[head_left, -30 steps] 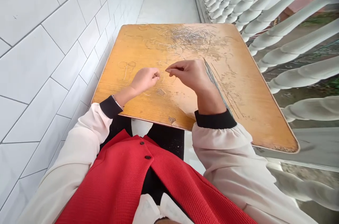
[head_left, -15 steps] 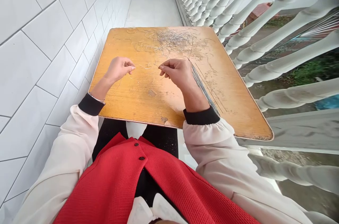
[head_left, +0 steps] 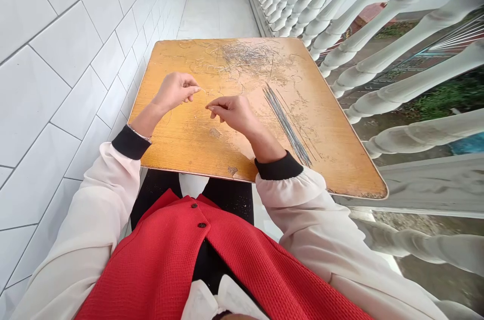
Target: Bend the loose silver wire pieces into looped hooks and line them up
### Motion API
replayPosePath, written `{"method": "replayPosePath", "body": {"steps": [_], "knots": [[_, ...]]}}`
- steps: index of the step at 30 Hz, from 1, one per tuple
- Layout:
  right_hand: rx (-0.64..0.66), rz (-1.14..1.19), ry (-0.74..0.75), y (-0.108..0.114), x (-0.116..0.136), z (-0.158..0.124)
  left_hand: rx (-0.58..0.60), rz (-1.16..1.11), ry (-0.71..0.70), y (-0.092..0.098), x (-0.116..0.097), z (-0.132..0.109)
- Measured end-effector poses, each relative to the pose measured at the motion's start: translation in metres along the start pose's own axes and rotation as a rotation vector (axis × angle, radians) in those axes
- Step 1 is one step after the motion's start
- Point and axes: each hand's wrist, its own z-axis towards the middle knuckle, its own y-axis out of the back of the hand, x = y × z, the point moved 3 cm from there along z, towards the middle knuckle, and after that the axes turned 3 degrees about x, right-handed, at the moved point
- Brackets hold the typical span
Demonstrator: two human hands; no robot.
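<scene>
Both hands hover close together above the near half of a worn wooden table [head_left: 181,143]. My left hand [head_left: 177,89] pinches a thin pale strand whose tip shows just past the fingertips. My right hand [head_left: 231,112] is closed in a pinch, a little lower and to the right; what lies between its fingertips is too fine to make out. To the right of that hand lies a bundle of straight grey wire-like strands [head_left: 286,123]. Farther back sits a tangled heap of thin strands [head_left: 247,53], with loose curled pieces around it.
White tiled wall [head_left: 83,78] runs along the left side. A white balustrade [head_left: 408,133] stands close beyond the table's right edge. A few single thin strands lie beside the bundle, and the tabletop has chipped patches near its front edge.
My right hand has moved left and slightly down, uncovering more of the grey bundle. My left hand has shifted right and up a little, so the two hands are nearer each other.
</scene>
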Motion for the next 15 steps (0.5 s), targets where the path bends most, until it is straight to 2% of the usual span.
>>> {"method": "replayPosePath", "body": {"steps": [6, 11, 15], "knots": [[-0.068, 0.096, -0.077, -0.0068, 0.0066, -0.0013, -0.032, -0.097, 0.008, 0.0031, 0.0009, -0.0071], [-0.011, 0.284, -0.107, -0.0089, 0.0097, -0.0026, -0.130, 0.084, -0.126, 0.0046, 0.0032, -0.0097], [0.035, 0.466, -0.088, -0.0108, 0.0059, -0.0018, -0.124, 0.049, -0.128, -0.0008, 0.0038, -0.0092]]}}
